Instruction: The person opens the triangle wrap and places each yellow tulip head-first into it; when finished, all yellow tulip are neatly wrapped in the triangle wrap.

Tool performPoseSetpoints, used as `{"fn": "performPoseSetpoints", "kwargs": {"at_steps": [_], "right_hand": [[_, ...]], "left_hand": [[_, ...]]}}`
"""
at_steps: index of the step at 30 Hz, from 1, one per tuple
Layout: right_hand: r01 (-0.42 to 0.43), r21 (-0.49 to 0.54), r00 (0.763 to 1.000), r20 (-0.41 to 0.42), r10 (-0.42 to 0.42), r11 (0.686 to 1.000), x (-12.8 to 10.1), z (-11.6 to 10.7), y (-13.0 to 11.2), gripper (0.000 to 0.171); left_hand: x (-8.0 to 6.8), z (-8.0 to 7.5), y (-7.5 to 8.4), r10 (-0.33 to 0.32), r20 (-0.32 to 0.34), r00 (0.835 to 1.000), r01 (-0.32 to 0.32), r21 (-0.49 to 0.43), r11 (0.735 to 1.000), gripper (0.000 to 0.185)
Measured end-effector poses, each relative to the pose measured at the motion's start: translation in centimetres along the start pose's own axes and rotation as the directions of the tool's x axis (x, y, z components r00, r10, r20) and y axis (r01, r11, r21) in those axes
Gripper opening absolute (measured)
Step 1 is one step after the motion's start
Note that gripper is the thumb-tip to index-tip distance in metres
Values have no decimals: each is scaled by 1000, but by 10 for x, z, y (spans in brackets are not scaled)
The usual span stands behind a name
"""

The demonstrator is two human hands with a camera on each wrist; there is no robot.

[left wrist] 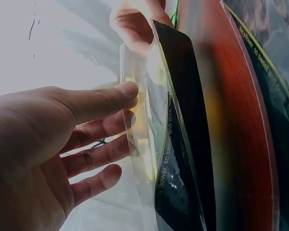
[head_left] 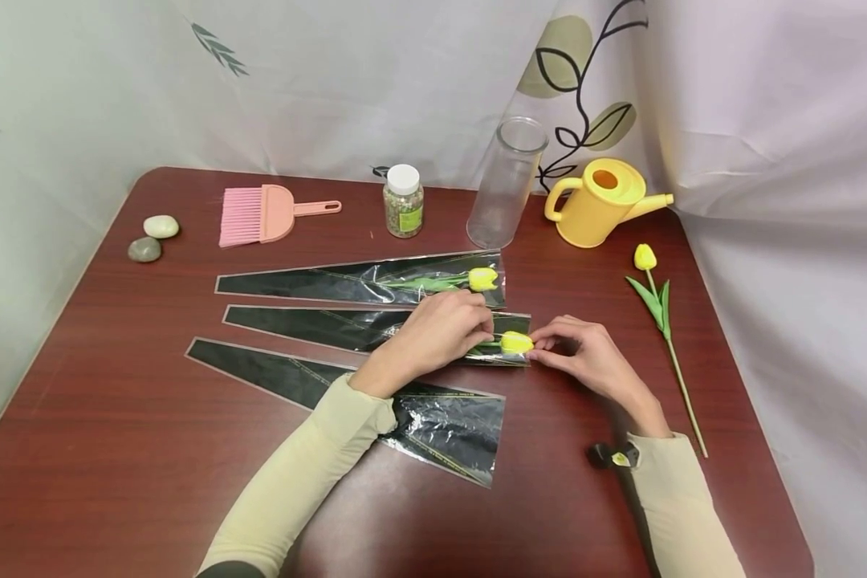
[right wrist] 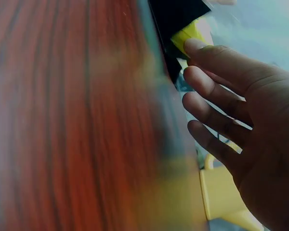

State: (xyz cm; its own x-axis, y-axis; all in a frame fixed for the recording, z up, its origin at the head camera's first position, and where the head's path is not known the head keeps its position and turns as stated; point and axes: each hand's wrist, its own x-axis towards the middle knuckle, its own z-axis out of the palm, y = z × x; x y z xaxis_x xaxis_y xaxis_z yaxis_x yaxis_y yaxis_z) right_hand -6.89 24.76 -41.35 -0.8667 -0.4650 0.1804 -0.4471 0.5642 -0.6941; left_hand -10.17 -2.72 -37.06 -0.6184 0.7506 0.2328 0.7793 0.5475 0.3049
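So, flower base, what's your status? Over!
Left fingers pinching middle sleeve. Right fingers at its yellow tulip. Loose tulip lying farther right. Nothing visibly in the way.

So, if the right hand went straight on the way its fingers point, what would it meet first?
The yellow tulip head at the wide end of the middle sleeve, almost at once; past that, probably the left hand. Whether the sleeve's edge comes slightly sooner is hard to tell.
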Motion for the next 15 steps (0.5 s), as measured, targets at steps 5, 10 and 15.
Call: {"fn": "performPoseSetpoints", "kwargs": {"at_steps": [5,10,15], "right_hand": [[7,13,1000,22,-8,1000,7,7,-3,22],[-5,5,999,43,5,1000,8,10,-5,24],[7,-6,998,58,-7,1000,10,11,-6,24]], "left_hand": [[0,1,2,-14,9,1000,14,0,1000,6],[1,3,3,-17,32,999,18,-2,1000,6],[1,4,2,-28,47,998,27,14,1000,7]]}}
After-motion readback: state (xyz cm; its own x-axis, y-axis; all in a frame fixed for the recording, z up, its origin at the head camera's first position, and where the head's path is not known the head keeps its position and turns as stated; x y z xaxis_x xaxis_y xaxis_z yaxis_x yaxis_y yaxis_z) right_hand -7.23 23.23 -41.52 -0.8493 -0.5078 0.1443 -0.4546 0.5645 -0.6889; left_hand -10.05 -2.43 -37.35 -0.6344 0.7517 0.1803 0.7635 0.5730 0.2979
